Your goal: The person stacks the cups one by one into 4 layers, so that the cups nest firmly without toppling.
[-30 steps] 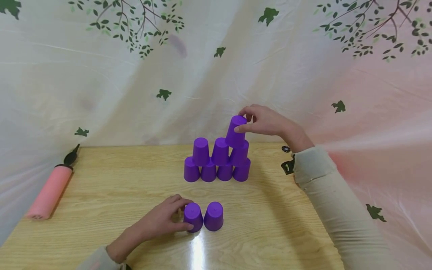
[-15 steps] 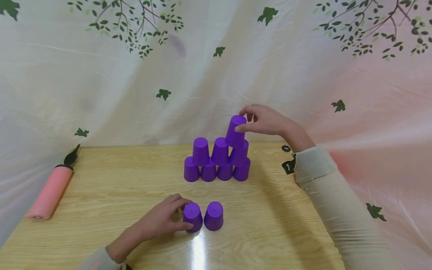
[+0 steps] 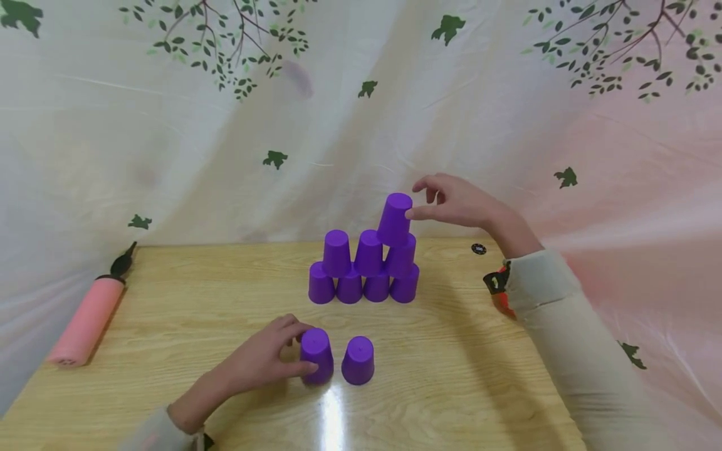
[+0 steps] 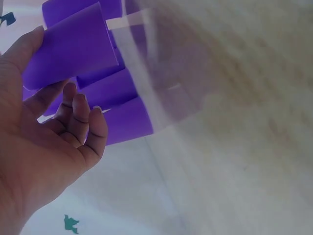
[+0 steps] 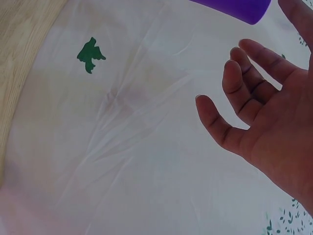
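Note:
My left hand grips an upside-down purple cup between thumb and fingers; this cup also shows in the left wrist view. Beside it on the table stands another upside-down cup. Farther back rises a stack of purple cups: several in the bottom row, three in the row above, and a top cup on the right. My right hand is just right of the top cup, fingers spread and loosely bent. In the right wrist view a gap separates those fingers from the purple cup.
A pink hand pump with a black nozzle lies at the table's left. A black round chip and a black and orange object, partly hidden by the right sleeve, lie at the right edge. A leaf-patterned curtain hangs behind the table.
My right hand has let go of the top cup and moved slightly right; the cup stays on the stack. My left hand has shifted its cup left and up, away from its neighbour.

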A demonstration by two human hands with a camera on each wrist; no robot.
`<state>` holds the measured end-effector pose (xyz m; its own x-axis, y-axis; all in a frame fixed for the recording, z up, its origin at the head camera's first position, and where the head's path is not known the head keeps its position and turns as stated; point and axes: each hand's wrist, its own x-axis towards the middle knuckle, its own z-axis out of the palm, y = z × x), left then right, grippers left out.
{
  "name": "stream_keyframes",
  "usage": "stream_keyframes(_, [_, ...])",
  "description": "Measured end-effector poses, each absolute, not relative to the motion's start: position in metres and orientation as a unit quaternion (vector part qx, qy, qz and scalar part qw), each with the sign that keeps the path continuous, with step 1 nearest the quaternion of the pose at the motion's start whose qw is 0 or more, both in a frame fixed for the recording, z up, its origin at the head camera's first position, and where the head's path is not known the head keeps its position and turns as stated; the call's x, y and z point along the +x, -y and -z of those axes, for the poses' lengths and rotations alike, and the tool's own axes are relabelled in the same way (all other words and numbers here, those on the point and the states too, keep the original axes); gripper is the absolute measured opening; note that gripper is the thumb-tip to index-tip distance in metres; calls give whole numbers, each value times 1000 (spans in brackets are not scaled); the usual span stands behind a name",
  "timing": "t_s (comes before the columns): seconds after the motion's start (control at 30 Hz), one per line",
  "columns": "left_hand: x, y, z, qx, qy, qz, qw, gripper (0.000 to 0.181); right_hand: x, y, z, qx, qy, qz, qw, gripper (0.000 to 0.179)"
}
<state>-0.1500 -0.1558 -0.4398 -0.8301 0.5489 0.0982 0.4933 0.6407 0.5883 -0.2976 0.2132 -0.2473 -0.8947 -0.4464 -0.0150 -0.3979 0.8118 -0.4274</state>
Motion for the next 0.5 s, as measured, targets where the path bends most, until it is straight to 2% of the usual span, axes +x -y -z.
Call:
stream_keyframes(0.23, [-153,164,418,286,-904,-315,31,51,-278,-237,254,-221,-949,224,27,60])
stream_keyframes(0.5, [-164,173,382,278,-911,-305,-4,47,-236,-262,278,-226,-948,224,6,56])
